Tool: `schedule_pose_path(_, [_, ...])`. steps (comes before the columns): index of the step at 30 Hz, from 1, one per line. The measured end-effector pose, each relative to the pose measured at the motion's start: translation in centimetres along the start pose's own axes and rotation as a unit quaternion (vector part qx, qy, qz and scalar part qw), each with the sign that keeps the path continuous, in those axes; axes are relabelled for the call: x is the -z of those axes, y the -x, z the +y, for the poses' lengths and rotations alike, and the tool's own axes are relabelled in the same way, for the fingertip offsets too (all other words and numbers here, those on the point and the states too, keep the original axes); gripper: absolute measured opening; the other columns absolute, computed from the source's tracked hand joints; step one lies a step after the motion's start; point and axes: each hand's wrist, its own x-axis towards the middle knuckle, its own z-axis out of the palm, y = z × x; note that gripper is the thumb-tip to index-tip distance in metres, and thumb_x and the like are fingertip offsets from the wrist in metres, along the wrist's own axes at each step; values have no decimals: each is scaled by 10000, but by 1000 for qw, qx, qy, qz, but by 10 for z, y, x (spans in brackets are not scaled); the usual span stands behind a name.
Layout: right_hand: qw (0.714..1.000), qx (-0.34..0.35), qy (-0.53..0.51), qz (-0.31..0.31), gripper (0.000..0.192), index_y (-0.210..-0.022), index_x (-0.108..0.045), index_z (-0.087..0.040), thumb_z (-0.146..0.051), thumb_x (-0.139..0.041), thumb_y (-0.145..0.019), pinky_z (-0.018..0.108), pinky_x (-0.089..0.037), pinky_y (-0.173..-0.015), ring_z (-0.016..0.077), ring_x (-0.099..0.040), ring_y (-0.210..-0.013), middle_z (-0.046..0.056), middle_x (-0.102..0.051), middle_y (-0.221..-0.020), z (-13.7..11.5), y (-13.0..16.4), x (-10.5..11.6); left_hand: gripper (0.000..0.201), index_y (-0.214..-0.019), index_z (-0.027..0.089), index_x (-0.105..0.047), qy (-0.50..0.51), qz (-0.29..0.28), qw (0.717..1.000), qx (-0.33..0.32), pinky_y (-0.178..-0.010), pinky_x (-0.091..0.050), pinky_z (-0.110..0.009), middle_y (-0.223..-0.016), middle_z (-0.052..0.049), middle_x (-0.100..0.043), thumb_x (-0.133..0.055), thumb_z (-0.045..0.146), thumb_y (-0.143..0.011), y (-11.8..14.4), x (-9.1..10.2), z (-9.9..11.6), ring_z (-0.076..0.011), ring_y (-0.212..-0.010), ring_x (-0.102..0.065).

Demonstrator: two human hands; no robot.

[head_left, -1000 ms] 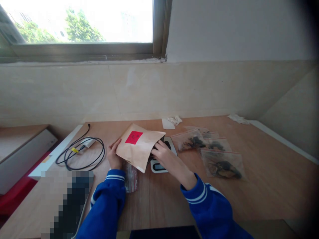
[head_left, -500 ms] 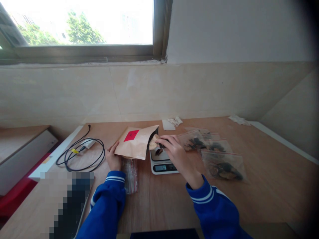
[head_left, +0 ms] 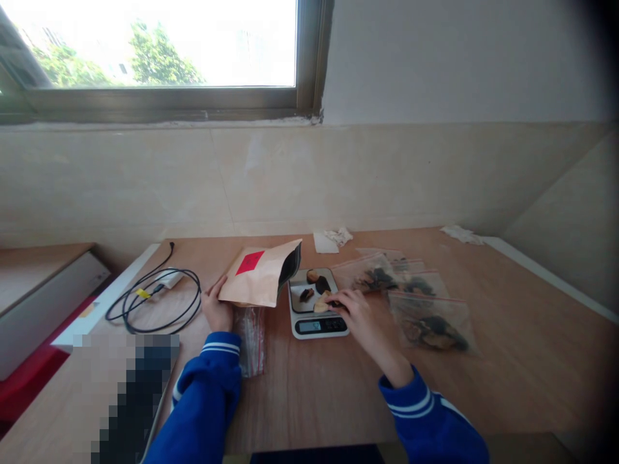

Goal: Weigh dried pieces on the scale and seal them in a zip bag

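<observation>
On the bench [head_left: 309, 393], the left hand [head_left: 216, 310] grips the open paper bag [head_left: 258, 281], tilted toward the scale [head_left: 316, 303]. The right hand [head_left: 358, 312] sets a pale piece [head_left: 323, 301] on its pan beside three pieces. Filled zip bags [head_left: 430, 316] lie right; weighing looks partway done.

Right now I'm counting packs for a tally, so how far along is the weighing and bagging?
Done: several filled clear zip bags lie right of the scale. In hand: the left hand holds the open kraft pouch, and the right hand sets a pale piece beside dark pieces on the scale. Left: this portion is unbagged; empty zip bags lie under the pouch.
</observation>
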Motion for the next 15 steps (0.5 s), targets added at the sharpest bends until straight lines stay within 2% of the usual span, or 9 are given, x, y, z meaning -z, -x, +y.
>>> schedule_pose_path(6, [1000, -10, 19, 16, 262, -957, -668, -202, -68, -472, -849, 426, -504, -811, 255, -576, -902, 84, -639, -919, 2, -6, -21, 372, -995, 178, -719, 6, 6, 1000, 9, -974, -415, -456, -992, -98, -588, -506, 101, -701, -1, -1, -3, -245, -988, -574])
schedule_pose_path(10, [1000, -19, -14, 6, 304, -1056, -651, -196, -78, -452, -859, 436, -497, -846, 262, -582, -959, 94, -648, -961, 1, -10, -20, 410, -990, 186, -723, 6, 0, 1000, 11, -976, -416, -466, -978, -88, -603, -501, 68, -666, -2, 0, -2, -244, -981, -573])
schedule_pose_path(15, [991, -73, -112, 27, 265, -1093, -641, -195, -179, -481, -882, 418, -478, -900, 247, -602, -1015, 99, -663, -1053, 4, -6, -14, 439, -999, 183, -720, 9, -6, 1000, 8, -981, -421, -455, -975, -90, -604, -489, 38, -655, -2, 1, 2, -234, -981, -573])
